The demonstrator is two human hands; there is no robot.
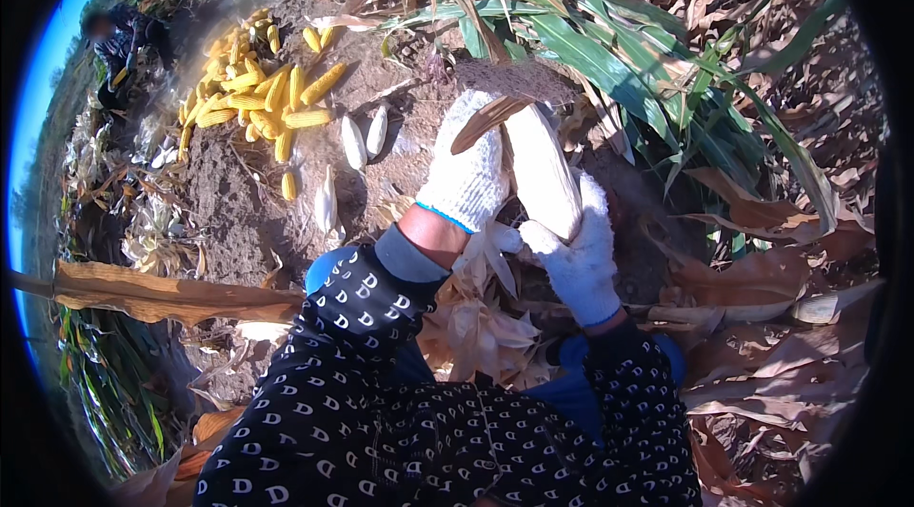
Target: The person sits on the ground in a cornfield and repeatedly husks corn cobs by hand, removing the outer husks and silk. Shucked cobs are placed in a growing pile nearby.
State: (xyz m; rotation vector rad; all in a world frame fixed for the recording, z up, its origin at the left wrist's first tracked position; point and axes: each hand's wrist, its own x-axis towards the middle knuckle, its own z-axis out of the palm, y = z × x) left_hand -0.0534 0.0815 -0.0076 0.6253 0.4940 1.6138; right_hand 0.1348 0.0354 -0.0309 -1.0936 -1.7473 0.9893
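Both my hands wear white knitted work gloves. Between them is an ear of corn wrapped in pale husk, tilted, its tip end away from me. My left hand grips its upper left side, and a brown dry leaf lies across the glove. My right hand holds the lower end, thumb against the husk. Loose pale husks lie below, between my legs. Three unhusked ears, such as the white-husked ear, rest on the soil to the left.
A heap of husked yellow corn ears lies on bare soil at upper left. Cut green corn stalks spread at upper right. Dry brown leaves cover the right side. Another person crouches at far left. A long dry leaf juts in from the left.
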